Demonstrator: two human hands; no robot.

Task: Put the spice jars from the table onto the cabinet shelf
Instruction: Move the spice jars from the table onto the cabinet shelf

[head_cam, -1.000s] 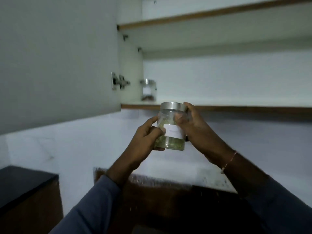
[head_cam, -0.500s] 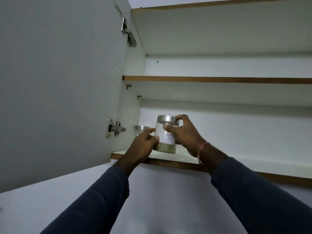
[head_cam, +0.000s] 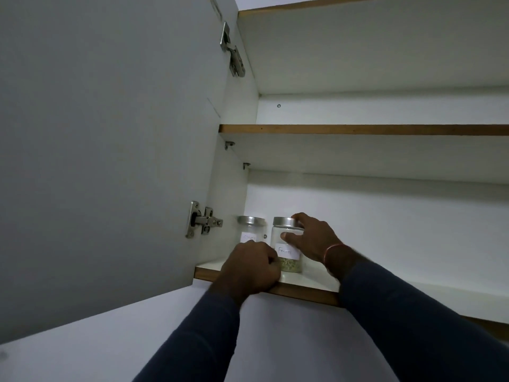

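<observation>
A clear round glass spice jar (head_cam: 287, 241) with a flat silver metal lid (head_cam: 285, 221) stands upright on the lowest white cabinet shelf (head_cam: 311, 281), near its left end. Its long side points straight up, with the lid on top. Small green-yellow seeds (head_cam: 290, 266) fill only the bottom part. A white paper label (head_cam: 286, 251) on the front faces the camera, and the handwriting reads "Fennel".

Just beside it on the left stands 1 more clear glass jar with a silver lid (head_cam: 251, 228). Its white label starts with "Cl", and the rest is too blurry to read. The left hand (head_cam: 252, 268) hides what is inside.

The right hand (head_cam: 314, 239) grips the spice jar, with the thumb on the front and the fingers round the lid. The left hand is curled up against the low left side of the spice jar. I cannot tell if it holds the jar. A grey cabinet door (head_cam: 110, 133) hangs open on the left.
</observation>
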